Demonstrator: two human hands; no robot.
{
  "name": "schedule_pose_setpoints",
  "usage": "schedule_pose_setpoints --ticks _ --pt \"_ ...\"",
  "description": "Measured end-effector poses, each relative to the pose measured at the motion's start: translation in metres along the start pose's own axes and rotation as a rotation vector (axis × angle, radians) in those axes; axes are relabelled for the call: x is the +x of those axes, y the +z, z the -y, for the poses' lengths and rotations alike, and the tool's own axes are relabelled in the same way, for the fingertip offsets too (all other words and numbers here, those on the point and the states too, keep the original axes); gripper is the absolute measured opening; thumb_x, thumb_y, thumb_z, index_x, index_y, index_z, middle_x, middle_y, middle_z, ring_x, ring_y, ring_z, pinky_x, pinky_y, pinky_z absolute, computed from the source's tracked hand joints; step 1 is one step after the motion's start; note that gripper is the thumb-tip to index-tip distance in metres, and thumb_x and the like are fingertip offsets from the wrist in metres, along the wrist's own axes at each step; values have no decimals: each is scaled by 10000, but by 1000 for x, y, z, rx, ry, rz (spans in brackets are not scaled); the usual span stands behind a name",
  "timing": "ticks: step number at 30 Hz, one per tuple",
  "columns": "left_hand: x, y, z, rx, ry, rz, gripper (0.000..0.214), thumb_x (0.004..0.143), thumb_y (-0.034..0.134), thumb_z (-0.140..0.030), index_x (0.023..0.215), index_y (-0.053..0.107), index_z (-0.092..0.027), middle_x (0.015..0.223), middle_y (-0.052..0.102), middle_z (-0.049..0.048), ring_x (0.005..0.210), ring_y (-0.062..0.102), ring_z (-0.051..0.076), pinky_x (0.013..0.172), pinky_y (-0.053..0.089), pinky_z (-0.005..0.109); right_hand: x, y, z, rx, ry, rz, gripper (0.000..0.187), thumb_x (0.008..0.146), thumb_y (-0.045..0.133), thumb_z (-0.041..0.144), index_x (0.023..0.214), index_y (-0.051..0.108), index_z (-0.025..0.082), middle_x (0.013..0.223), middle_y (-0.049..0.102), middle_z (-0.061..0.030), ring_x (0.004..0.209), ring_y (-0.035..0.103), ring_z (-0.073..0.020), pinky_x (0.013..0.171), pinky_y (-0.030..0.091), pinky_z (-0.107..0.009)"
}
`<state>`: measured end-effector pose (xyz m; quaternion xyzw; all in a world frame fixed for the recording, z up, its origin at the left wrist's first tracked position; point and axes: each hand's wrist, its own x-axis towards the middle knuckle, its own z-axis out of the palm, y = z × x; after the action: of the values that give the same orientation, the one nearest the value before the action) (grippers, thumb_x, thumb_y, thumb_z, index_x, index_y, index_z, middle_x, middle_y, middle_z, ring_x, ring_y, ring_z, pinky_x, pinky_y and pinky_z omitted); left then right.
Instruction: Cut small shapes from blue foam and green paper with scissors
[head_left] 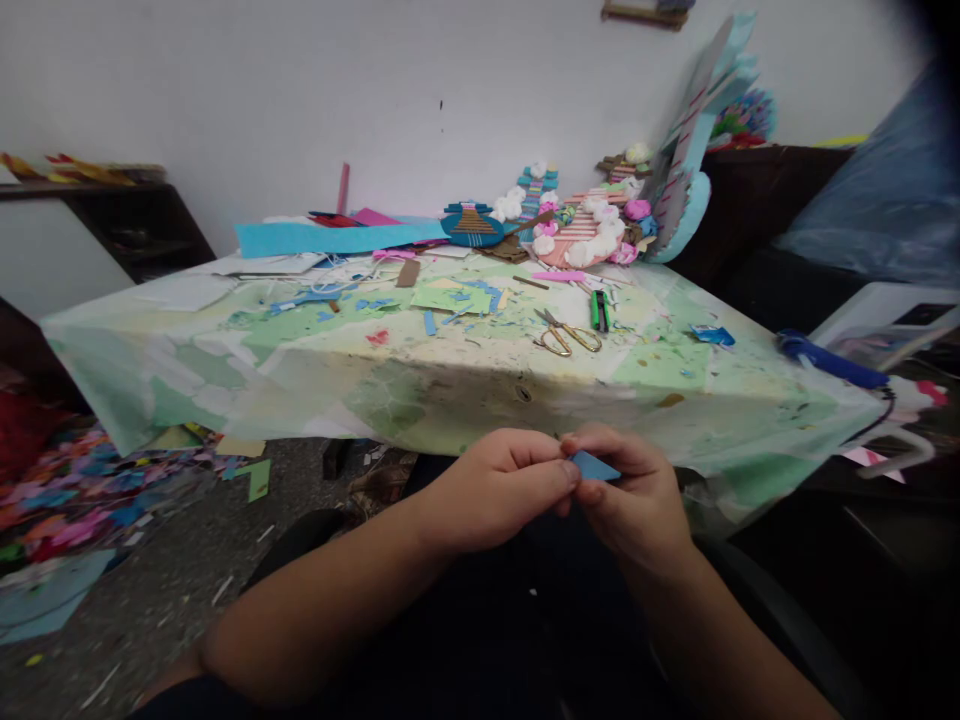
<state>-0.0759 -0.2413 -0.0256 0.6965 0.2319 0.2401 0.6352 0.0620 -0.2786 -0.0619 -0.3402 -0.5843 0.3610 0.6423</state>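
A small pointed piece of blue paper (595, 467) is pinched between my two hands above my lap, just in front of the table edge. My left hand (510, 485) closes on its left end with thumb and forefinger. The fingers of my right hand (637, 495) curl around the other side, and the paper's tip shows between them. How the paper is folded under the fingertips is hidden. Beyond my hands, gold-handled scissors (564, 334) lie on the table beside a green and black cutter or stapler-like tool (599, 311).
A patterned cloth covers the table (450, 375). Green and blue paper scraps (454, 297) lie on it. Behind stand paper crafts with white puffs (592, 235), a long blue strip (322, 239) and a tall pale-blue piece (694, 190). Colourful scraps (82, 490) cover the floor at left.
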Motion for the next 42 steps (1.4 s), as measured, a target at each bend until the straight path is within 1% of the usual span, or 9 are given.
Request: schedule_pose_setpoints --ticks 4,7,10,15,20,24,28,36,42 --pt "1 0 3 -105 -58 54 223 650 443 -288 482 441 -141 415 338 -36 376 276 43 365 174 197 2 -4 7 -174 -126 51 235 580 673 259 808 633 293 678 577 0 649 530 -146 571 444 -297" --pt "1 0 6 -173 -79 84 227 637 450 -294 468 429 -143 414 357 -31 361 266 41 360 163 202 4 -4 8 -191 -195 80 258 587 668 247 833 624 311 637 561 12 663 526 -154 611 435 -322" --pt "0 1 8 -160 -32 84 232 639 447 -286 456 431 -145 409 357 -31 370 273 45 378 179 211 3 -2 7 -154 -204 106 268 598 662 236 850 613 315 637 544 16 675 519 -150 621 427 -315" --pt "-2 -1 4 -7 96 36 250 663 415 -254 436 386 -153 422 312 -29 429 288 63 422 218 224 0 4 9 -65 -65 33 266 571 682 233 820 603 279 660 550 17 618 511 -126 556 426 -262" --pt "-2 -3 0 162 149 -9 269 683 383 -237 433 328 -156 436 304 -30 424 276 54 409 217 210 -3 4 9 -19 30 32 84 632 632 195 692 582 226 617 549 16 584 501 -113 518 407 -235" --pt "-1 -3 1 214 228 -5 277 700 368 -251 445 308 -159 439 298 -33 420 276 52 398 222 201 -5 5 8 45 125 13 26 665 603 224 671 582 209 613 557 9 559 489 -105 505 392 -229" --pt "-1 -3 1 266 334 -64 289 703 375 -227 435 290 -159 440 304 -32 430 292 56 410 234 204 -5 8 8 123 209 -44 32 655 613 230 666 587 216 616 553 12 569 482 -102 512 381 -225" --pt "-2 -2 5 203 313 -141 300 730 375 -283 457 369 -158 448 342 -27 451 329 72 444 264 213 2 30 17 344 291 -201 102 629 629 205 570 548 187 486 514 41 470 445 -63 450 330 -179" --pt "1 4 14 48 299 -226 286 729 381 -263 462 388 -162 451 352 -28 454 330 76 456 270 216 -1 41 19 364 310 -340 161 644 605 220 540 493 167 457 495 38 456 422 -65 460 323 -189"
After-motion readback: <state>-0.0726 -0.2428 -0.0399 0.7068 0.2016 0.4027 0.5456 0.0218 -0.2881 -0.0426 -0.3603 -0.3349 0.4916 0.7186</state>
